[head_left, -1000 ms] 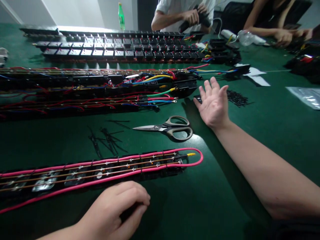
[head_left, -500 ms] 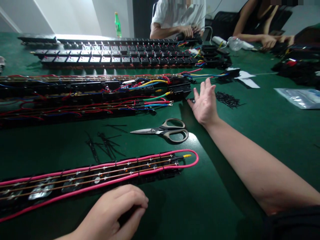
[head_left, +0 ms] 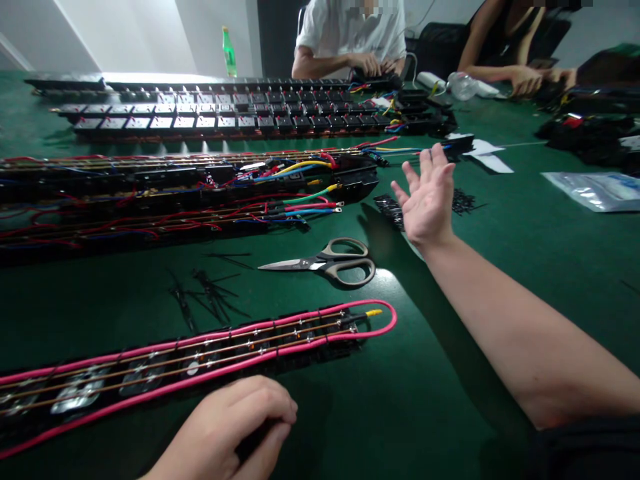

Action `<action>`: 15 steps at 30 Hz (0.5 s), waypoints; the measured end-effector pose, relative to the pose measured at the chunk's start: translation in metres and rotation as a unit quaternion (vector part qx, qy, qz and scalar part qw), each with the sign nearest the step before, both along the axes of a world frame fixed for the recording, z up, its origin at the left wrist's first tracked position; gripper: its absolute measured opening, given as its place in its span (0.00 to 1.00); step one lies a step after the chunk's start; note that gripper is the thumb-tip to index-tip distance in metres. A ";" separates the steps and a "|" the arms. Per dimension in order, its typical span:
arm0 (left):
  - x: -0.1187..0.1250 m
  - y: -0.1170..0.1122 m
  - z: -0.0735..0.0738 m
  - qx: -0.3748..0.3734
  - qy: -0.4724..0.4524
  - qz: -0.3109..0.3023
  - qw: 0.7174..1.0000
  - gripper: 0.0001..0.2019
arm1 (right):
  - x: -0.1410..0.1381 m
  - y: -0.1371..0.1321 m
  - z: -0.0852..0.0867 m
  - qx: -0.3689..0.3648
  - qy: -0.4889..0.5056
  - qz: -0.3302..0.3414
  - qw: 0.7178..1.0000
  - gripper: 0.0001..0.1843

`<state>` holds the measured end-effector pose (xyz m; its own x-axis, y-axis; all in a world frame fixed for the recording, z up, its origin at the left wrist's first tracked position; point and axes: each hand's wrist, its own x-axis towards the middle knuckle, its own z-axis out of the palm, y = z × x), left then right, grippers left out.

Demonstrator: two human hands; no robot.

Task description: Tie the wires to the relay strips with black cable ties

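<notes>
My right hand [head_left: 427, 197] is stretched out over the green table [head_left: 525, 267], fingers spread and empty, lifted above a small black part [head_left: 390, 208] and a heap of black cable ties [head_left: 463, 200]. My left hand [head_left: 235, 430] rests near the front edge, fingers curled round something dark that I cannot make out. Just beyond it lies a long black socket strip with a pink wire loop [head_left: 200, 353]. Grey-handled scissors [head_left: 330, 261] lie between the two hands.
Several wired socket strips [head_left: 175, 193] lie in rows at the back left, loose black ties [head_left: 205, 297] in front of them. A clear plastic bag [head_left: 595, 190] sits at the right. Two other people [head_left: 350, 33] work at the far edge, near a green bottle [head_left: 229, 50].
My right hand dipped toward the small black part, then rose and shifted right, still spread. My left hand stayed put. The view tilted slightly.
</notes>
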<state>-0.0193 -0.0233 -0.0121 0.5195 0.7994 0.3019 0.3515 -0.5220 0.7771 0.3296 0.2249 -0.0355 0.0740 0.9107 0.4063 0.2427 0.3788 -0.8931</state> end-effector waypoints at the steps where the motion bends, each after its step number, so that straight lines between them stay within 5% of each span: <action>1: 0.000 0.000 0.000 -0.001 0.001 0.000 1.000 0.12 | 0.007 0.000 0.000 -0.003 0.009 -0.014 1.000 0.41; 7: -0.001 -0.001 0.001 -0.019 0.001 -0.002 1.000 0.12 | 0.042 0.006 -0.004 -0.098 0.031 -0.020 0.994 0.47; 15: 0.000 0.000 -0.002 -0.020 -0.008 -0.004 1.000 0.12 | 0.041 0.010 -0.007 -0.138 0.015 0.008 0.990 0.52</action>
<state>-0.0193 -0.0235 -0.0138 0.5210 0.8074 0.2769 0.3358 -0.4922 0.8031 0.3703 0.2349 -0.0424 0.0676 0.9879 0.1398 0.2101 0.1229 -0.9699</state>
